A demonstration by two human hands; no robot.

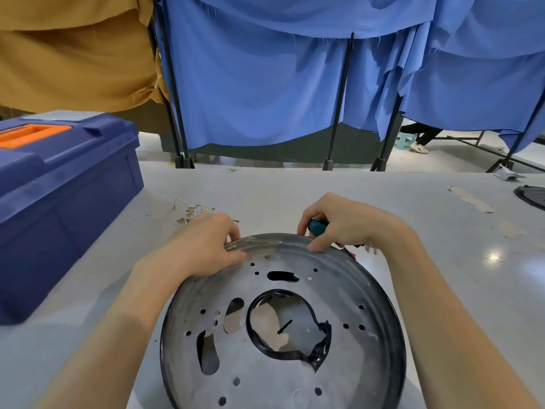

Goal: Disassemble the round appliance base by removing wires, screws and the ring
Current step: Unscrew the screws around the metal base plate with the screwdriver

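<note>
Base [348, 305]: round grey metal plate w/ dark rim, big ragged centre hole, several slots and many small holes. It sits on the table [413, 202] right in front of the person, between the forearms. Left hand [203, 246] curls over the far rim, pinching the glossy ring [259, 242]. Right hand [351, 222] is closed round a screwdriver [317, 225] (teal handle), thumb pressing the rim. Loose screws [188, 215] and wire [180, 202] lie behind the left hand. Toolbox [65, 187] at left; curtains [265, 84] in the bkgd.
</note>
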